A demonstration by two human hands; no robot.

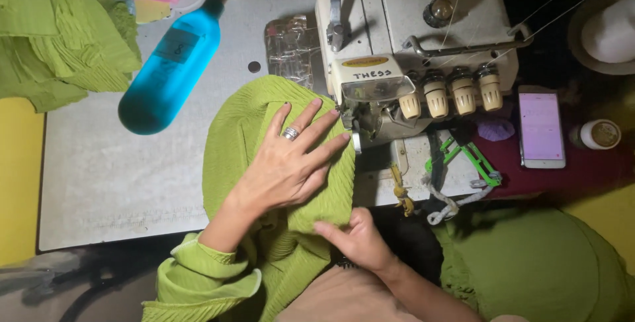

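Note:
My left hand (288,162), with a ring on one finger, lies flat with spread fingers on a piece of green ribbed fabric (238,137), pressing it onto the grey machine table (99,176). Its fingertips reach toward the needle area of the white overlock sewing machine (410,37). My right hand (357,236) pinches the near edge of the same fabric at the table's front edge. The fabric runs from the machine's foot down over the table edge toward my lap.
A blue lamp head (169,74) hangs over the table at the left. More green fabric (53,31) is piled at the far left and lower right (536,269). A lit phone (541,127), a small jar (598,134) and green thread snips (466,156) lie right of the machine.

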